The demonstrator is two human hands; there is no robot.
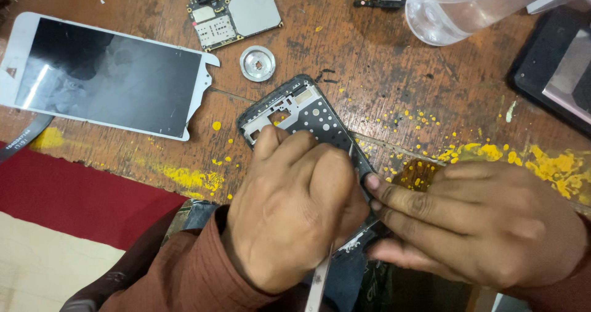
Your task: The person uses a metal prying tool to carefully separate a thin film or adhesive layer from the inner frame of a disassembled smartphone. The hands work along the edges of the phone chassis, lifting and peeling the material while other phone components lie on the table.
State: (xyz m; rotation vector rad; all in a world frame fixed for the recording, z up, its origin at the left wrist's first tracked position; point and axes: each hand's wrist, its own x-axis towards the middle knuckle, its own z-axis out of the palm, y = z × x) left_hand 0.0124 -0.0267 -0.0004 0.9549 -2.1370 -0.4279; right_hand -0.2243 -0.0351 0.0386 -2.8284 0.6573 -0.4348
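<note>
One camera only, worn on the head, looking steeply down onto a wooden table (394,90) from close above. The left hand (295,213) and right hand (486,226) fill the lower middle and lower right of the frame; the table's far side runs along the top edge, cut off.

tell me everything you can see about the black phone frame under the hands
The black phone frame lies tilted on the worn wooden table, its top end pointing up-left. It looks like dark plastic or metal, stripped, with cut-out openings near the top and a dotted inner plate. Its lower half is hidden. The left hand presses on its middle, holding a thin metal tool; the right hand steadies its right edge with fingertips.
</note>
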